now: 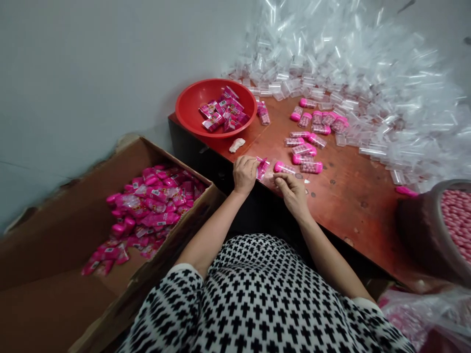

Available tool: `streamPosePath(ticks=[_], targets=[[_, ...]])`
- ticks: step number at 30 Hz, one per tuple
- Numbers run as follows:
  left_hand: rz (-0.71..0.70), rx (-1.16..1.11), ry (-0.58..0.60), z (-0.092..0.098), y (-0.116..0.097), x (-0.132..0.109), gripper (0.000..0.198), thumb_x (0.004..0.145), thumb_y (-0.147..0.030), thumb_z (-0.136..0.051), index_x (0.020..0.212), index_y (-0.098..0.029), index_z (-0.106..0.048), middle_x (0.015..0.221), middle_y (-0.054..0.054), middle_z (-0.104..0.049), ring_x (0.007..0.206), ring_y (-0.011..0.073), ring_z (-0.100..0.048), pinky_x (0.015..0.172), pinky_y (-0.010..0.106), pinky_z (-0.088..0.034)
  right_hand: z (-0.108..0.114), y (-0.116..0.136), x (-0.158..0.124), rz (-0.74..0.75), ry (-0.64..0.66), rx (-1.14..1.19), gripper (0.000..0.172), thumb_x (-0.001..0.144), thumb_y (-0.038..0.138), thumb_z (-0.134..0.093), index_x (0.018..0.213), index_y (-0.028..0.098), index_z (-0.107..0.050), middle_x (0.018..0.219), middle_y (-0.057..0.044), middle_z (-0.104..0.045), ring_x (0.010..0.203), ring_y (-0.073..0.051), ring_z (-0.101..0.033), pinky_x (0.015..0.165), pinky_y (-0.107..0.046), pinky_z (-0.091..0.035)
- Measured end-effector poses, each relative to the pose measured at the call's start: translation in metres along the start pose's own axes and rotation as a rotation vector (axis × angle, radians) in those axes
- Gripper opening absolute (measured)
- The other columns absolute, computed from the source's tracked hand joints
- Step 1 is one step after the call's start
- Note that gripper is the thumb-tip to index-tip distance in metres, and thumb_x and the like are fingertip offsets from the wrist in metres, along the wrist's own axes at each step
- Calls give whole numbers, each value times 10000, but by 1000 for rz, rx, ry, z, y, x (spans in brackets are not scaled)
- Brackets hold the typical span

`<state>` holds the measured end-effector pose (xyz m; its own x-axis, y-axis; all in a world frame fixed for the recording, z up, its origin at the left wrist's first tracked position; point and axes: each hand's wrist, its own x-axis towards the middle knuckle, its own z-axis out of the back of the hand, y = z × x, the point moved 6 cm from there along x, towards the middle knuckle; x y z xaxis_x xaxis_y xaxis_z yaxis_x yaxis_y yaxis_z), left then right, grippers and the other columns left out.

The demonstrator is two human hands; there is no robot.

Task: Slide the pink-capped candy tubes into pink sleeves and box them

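My left hand is closed on a small pink printed packet at the near edge of the brown table. My right hand sits just to its right, fingers pinched together close to the packet; what they grip is too small to make out. A clear tube with a pink cap, filled with pink candies, lies right behind my right hand. Several more filled tubes lie further back on the table.
A red bowl holds pink packets at the table's left corner. A heap of empty clear tubes covers the back right. A cardboard box of finished pink packs stands at left. A tub of pink candies sits at right.
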<state>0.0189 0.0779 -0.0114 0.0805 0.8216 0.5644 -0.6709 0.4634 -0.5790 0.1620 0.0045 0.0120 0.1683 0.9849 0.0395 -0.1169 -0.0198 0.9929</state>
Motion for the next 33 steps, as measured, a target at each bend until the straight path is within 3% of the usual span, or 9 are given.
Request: streamPosePath(ticks=[3,6,9,13,15,17,25,29,33], targets=[[-69,-68,-44,16,-21,-6,242,925,-311,-471,887,-201,-683,986,54,-694,985,184,-594,925,374,-446,-1,-2,13,-60,-46,164,361,754,440,-676,1033,231,-584,898,-7,-673,800,-133,-625,738,-282,-508],[-38,-184,-6,29,-37,-16,229,909,-336,-504,960,-208,-687,1052,59,-690,1039,184,-594,961,375,-456,-9,-6,20,-133,-11,320,423,680,385,-749,1022,230,-554,713,56,-617,651,-99,-581,664,-248,-486],[274,-446,92,31,-25,-30,351,852,-434,-571,1093,-192,-651,1124,87,-671,1041,207,-618,913,377,-508,-10,-10,16,-157,5,361,404,665,346,-758,988,228,-546,626,89,-549,545,-71,-501,569,-214,-431],[803,-908,430,15,-10,-62,462,741,-514,-663,1008,-137,-696,907,81,-718,816,211,-680,750,364,-571,-7,-19,-1,-222,155,288,416,679,347,-740,1017,221,-531,596,93,-520,537,-79,-486,555,-223,-410],[900,-1023,555,13,-15,-72,407,693,-480,-718,908,-134,-729,834,58,-719,764,190,-673,752,352,-569,-2,-22,-6,-240,181,239,419,689,353,-728,1028,214,-524,588,92,-514,537,-84,-484,555,-229,-408],[939,-1092,592,13,-20,-76,373,668,-446,-746,892,-148,-741,835,43,-720,752,165,-661,755,324,-563,3,-23,-7,-230,178,170,403,713,354,-705,1040,208,-520,603,85,-518,540,-86,-481,551,-231,-402],[1070,-1199,600,1,-30,-82,295,661,-403,-758,769,-129,-730,748,50,-694,703,143,-656,653,260,-564,5,-8,-8,-31,174,-250,268,818,338,-601,1043,194,-576,682,31,-582,580,-106,-523,549,-238,-415],[1151,-1185,445,2,-20,-82,322,581,-375,-810,734,-105,-723,702,54,-685,632,125,-637,601,245,-556,17,8,9,162,127,-565,269,885,370,-513,1044,181,-618,967,-72,-678,816,-180,-619,734,-315,-487],[1254,-1201,290,5,-9,-79,288,558,-301,-828,694,-81,-701,675,58,-679,588,107,-622,577,227,-543,35,13,39,277,88,-1091,346,923,311,-416,1158,126,-590,1161,-170,-623,1054,-281,-561,893,-417,-425]])
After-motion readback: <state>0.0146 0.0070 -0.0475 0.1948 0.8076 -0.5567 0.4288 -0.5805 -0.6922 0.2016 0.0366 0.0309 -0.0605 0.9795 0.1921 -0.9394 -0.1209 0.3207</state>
